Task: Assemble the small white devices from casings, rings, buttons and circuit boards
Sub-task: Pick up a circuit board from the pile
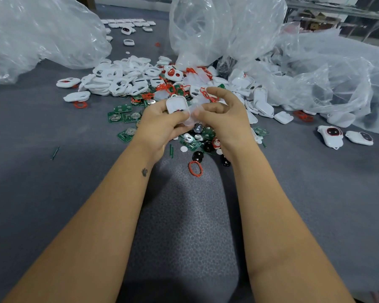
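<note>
Presently your left hand (160, 121) grips a white casing (177, 104), thumb and fingers curled round its lower edge, the hollow side turned toward you. Your right hand (222, 114) pinches a small translucent piece (192, 119) that touches the casing's right edge; a red ring (208, 95) shows just behind its raised forefinger. Whether that ring is held cannot be told. Both hands are raised above the parts on the grey tabletop (74, 182).

No brand, label or legible writing shows on the casing or elsewhere.

Beneath your hands lie green circuit boards (120, 117), black buttons (197, 155) and a loose red ring (195, 169). Beyond them a heap of white casings (123, 79) runs left to right, mixed with more red rings. Two assembled devices (330, 136) sit well apart on the right. Clear plastic bags (42, 36) crowd the far left, centre and right.

Open room lies on the near tabletop, left of your left forearm and right of your right forearm. The tabletop's near edge is out of view.
</note>
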`<state>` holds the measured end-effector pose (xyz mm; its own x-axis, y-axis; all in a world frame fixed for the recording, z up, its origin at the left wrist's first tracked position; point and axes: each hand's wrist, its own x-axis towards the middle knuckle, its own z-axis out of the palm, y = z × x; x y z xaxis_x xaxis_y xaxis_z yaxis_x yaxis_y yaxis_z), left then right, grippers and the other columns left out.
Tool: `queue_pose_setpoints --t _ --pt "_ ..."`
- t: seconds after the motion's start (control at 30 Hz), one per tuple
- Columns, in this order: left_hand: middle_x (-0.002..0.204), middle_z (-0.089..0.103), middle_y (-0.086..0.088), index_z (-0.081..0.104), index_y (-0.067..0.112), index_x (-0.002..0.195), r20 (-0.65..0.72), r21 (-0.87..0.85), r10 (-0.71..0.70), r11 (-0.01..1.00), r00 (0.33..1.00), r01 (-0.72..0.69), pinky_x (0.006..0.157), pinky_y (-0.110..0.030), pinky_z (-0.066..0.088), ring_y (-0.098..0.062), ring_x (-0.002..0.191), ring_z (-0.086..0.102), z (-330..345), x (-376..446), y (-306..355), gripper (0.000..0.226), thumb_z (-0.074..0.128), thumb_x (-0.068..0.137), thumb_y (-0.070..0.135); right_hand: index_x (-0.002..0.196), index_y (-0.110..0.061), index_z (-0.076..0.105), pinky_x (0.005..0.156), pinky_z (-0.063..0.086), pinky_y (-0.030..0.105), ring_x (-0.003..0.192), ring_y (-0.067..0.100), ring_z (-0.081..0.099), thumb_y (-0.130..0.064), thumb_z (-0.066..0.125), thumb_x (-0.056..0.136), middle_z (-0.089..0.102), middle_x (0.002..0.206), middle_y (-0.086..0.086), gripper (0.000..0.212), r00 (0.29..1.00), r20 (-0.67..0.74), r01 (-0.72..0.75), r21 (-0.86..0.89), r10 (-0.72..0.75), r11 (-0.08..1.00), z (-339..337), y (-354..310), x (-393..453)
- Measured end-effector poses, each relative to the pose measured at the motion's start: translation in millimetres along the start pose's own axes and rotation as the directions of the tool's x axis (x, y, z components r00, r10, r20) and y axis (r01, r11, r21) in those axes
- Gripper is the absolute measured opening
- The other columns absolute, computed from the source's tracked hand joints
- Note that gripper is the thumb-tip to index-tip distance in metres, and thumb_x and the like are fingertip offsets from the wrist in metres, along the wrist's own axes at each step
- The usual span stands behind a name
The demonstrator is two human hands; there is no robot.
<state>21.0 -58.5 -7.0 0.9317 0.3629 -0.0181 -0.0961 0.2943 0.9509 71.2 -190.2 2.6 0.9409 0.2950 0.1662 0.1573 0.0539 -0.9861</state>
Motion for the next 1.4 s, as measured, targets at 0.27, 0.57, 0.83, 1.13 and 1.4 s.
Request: queue_pose_setpoints --t 0.27,0.57,0.83,1.13,1.4 --pt "0.086 0.073 -0.004 0.065 0.008 0.097 -0.057 -0.051 0.015 0.999 0.998 -0.018 0.066 -0.021 0.057 -0.013 0.076 0.073 -0.5 -0.4 2.0 0.016 0.059 0.091 -0.006 0.077 -0.008 0.066 0.07 0.052 0.031 0.068 0.02 0.06 -0.001 0.069 0.084 0.064 0.07 0.009 0.01 0.998 0.032 -0.048 -0.009 0.048 0.999 -0.1 0.0 -0.4" --pt "0.103 0.071 -0.019 0.055 -0.002 0.121 0.06 -0.159 -0.154 0.974 0.986 0.162 0.068 -0.032 0.06 -0.029 0.091 0.072 2.2 -2.7 6.1 0.028 0.037 0.102 0.007 0.089 -0.008 0.071 0.053 0.045 0.017 0.057 0.008 0.056 -0.002 0.065 0.088 0.065 0.073 0.006 0.008 0.996 0.014 0.085 -0.007 -0.085 0.996 0.4 -4.9 -3.1" --pt "0.087 0.075 -0.013 0.062 0.005 0.102 0.097 -0.099 -0.134 0.985 0.986 0.144 0.068 -0.031 0.06 -0.024 0.083 0.074 2.4 -3.0 5.5 0.023 0.04 0.101 0.006 0.083 -0.014 0.072 0.063 0.049 0.017 0.066 0.005 0.058 -0.001 0.068 0.084 0.068 0.076 0.005 0.014 0.99 0.019 0.144 -0.185 -0.143 0.972 3.5 -2.6 -3.2" --pt "0.1 0.073 -0.018 0.056 -0.003 0.123 0.091 -0.159 -0.165 0.971 0.982 0.178 0.07 -0.032 0.06 -0.026 0.089 0.073 2.0 -2.2 6.3 0.029 0.042 0.102 0.011 0.089 -0.017 0.068 0.059 0.048 0.016 0.059 0.001 0.054 -0.005 0.07 0.084 0.059 0.067 -0.005 0.014 0.99 -0.022 0.133 -0.191 -0.139 0.973 4.4 -2.7 -3.4" --pt "0.089 0.074 -0.015 0.056 -0.003 0.123 0.094 -0.143 -0.176 0.972 0.98 0.188 0.064 -0.03 0.059 -0.025 0.082 0.073 3.5 -4.7 7.2 0.029 0.044 0.101 0.013 0.08 -0.016 0.072 0.068 0.053 0.025 0.069 0.009 0.058 -0.002 0.07 0.082 0.067 0.075 0.002 0.014 0.985 -0.043 0.159 -0.173 -0.169 0.972 3.4 -1.8 -3.1"
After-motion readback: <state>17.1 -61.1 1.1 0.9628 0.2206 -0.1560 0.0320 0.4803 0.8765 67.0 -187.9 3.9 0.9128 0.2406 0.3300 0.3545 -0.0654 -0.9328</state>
